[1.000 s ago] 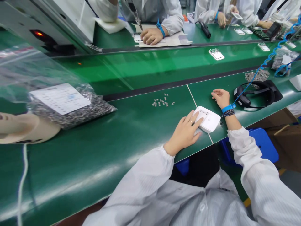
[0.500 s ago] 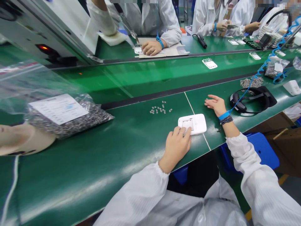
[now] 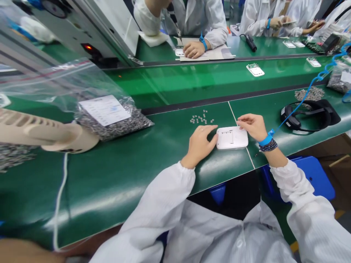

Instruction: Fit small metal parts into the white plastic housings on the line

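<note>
A white rectangular plastic device (image 3: 231, 138) lies flat on the green conveyor belt (image 3: 115, 175), between my hands. My left hand (image 3: 199, 144) rests on the belt at its left side, with the thumb and fingertips close to its edge and not gripping it. My right hand (image 3: 253, 126) sits at its upper right, fingertips on the corner. A blue wrist strap (image 3: 265, 141) circles my right wrist. Just above the device, a small scatter of tiny metal parts (image 3: 201, 118) lies on the belt.
At left lie a clear bag of small metal parts (image 3: 109, 122) and a beige plastic object (image 3: 52, 133). At right are black headphones (image 3: 307, 116), a blue coiled cord, and a loose metal pile (image 3: 309, 95). A co-worker's hand (image 3: 193, 49) rests on papers across the belt.
My left hand has slid off the device's top to its left side. My right hand has moved onto its upper right corner. The whole view has swung, shifting everything rightward.
</note>
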Demonstrator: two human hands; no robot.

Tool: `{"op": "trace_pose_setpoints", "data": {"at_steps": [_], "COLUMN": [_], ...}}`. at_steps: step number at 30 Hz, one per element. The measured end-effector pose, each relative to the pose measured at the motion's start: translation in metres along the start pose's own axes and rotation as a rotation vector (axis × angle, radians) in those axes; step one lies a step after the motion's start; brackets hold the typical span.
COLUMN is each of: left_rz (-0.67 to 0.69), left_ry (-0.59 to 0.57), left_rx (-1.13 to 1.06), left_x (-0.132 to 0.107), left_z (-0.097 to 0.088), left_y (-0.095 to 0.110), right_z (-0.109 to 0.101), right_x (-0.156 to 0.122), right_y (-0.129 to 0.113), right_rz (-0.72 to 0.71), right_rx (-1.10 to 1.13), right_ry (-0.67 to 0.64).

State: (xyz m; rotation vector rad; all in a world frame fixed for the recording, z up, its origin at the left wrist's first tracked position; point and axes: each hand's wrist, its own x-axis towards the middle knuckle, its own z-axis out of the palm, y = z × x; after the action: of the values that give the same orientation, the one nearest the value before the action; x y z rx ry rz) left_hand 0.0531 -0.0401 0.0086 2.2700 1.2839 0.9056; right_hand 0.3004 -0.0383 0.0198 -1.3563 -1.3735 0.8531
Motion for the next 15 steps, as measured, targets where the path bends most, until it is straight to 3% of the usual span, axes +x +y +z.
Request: {"op": "trace_pose_setpoints", "data": {"at_steps": [4,7,11,15], "left_rz": [-0.003,-0.017,-0.027,0.0], "left_ry": [-0.072,-0.056,-0.019,-0.018], "left_rx": [-0.242,-0.363,-0.371,-0.314], "left_x": [0.014,0.015,0.012,0.012], "left_z": [0.006,0.013,0.018,0.016], "left_y": [0.007,0.01,0.009,0.009], "right_z": [0.019,0.026,0.028,0.027], "right_x": [-0.013,-0.016,-0.018,-0.019], "right_y": [-0.016,-0.016,-0.012,-0.015], "right_rz": [-0.122,-0.108,-0.065,-0.149], "right_rx": [-0.108,-0.093,-0.092,-0.193], "right_ry": [-0.075,-0.118,-0.154,-0.159]}}
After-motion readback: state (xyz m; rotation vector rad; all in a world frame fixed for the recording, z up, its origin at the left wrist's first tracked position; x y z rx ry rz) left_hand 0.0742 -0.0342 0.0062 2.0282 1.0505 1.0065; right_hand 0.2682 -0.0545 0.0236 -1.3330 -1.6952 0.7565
